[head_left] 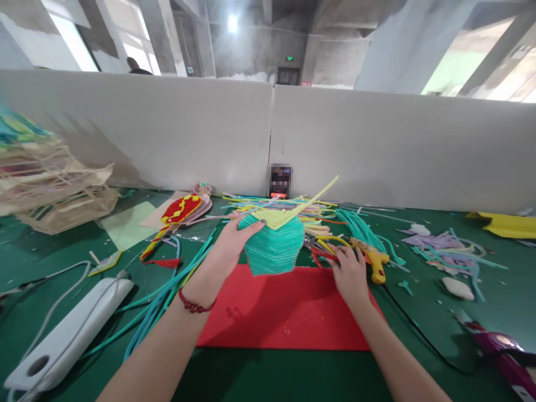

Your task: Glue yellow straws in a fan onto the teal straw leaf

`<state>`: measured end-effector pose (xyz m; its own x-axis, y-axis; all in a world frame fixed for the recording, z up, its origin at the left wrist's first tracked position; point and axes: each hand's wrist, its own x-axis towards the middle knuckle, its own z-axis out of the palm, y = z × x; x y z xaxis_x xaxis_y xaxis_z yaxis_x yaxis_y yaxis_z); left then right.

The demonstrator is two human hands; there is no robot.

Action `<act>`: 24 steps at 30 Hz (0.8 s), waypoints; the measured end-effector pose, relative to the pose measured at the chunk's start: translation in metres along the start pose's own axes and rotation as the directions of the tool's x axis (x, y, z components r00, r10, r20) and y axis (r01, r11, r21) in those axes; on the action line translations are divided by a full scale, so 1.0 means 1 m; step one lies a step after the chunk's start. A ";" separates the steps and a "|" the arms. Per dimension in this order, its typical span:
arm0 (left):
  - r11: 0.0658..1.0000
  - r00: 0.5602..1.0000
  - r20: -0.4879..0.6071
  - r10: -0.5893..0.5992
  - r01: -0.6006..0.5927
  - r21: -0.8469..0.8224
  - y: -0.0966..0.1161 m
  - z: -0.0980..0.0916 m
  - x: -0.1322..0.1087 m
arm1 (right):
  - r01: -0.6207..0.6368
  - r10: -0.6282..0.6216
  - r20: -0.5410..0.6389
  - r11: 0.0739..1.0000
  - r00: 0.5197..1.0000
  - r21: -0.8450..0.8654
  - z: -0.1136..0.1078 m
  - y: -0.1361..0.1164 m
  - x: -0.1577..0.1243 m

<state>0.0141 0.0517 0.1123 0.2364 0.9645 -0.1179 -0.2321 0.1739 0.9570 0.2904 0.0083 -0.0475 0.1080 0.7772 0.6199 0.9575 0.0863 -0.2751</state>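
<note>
My left hand (230, 248) is closed on the left edge of a teal craft piece (274, 251) made of pipe cleaners laid side by side. Yellow pipe cleaners (276, 219) form a V across its top, and one long yellow end sticks out to the upper right. The thumb presses on the front face; the other fingers are mostly hidden behind. On the right, my right hand (349, 273) has its fingers bent over the red handles of a pair of pliers (320, 254), whose jaws point left. A yellow glue gun (377, 262) lies just beside that hand.
A red mat (285, 318) lies on the green table. Loose pipe cleaners (234, 215) are heaped behind, near a propped phone (280, 181). A red-and-yellow fan-shaped piece (182, 209), white power strip (71, 335) and wooden frame (54, 190) are left; a purple tool (502, 349) is right.
</note>
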 end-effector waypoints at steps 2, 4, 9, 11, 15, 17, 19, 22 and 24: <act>1.000 1.000 0.013 -0.006 0.006 -0.006 0.001 -0.002 0.001 | 0.044 -0.044 0.004 0.999 0.999 0.010 -0.003 0.000 0.003; 0.999 0.999 -0.005 -0.032 0.032 -0.023 0.002 -0.003 0.002 | 0.079 -0.080 0.015 0.996 0.997 0.029 -0.005 0.001 0.004; 0.998 1.000 -0.020 0.014 -0.015 -0.055 0.001 -0.014 0.009 | 0.048 -0.047 -0.019 0.997 0.999 0.063 -0.006 0.005 0.001; 0.996 0.998 -0.019 0.067 -0.068 -0.057 0.001 -0.022 0.013 | 0.009 -0.006 -0.036 0.996 0.999 0.085 -0.006 0.005 0.000; 0.981 0.982 -0.085 0.167 -0.174 -0.082 0.001 -0.038 0.020 | -0.078 0.086 -0.039 0.982 0.996 0.171 -0.004 0.002 -0.001; 0.980 0.980 -0.096 0.171 -0.180 -0.085 0.000 -0.041 0.022 | -0.130 0.140 -0.029 0.966 0.990 0.225 -0.003 0.001 -0.001; 0.981 0.982 -0.088 0.168 -0.175 -0.082 0.000 -0.041 0.022 | -0.195 0.207 -0.012 0.939 0.978 0.283 -0.002 0.001 -0.001; 0.987 0.986 -0.079 0.147 -0.152 -0.059 -0.001 -0.037 0.020 | -0.300 0.313 0.030 0.872 0.949 0.386 -0.005 -0.002 0.003; 0.994 0.990 -0.098 0.097 -0.100 -0.034 -0.003 -0.035 0.018 | -0.342 0.352 0.071 0.812 0.933 0.472 -0.010 -0.009 0.008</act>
<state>-0.0140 0.0752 0.0979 0.1190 0.9916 -0.0503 -0.2865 0.0828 0.9545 0.2850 0.0072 -0.0329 0.4189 0.8000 0.4296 0.6146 0.0984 -0.7827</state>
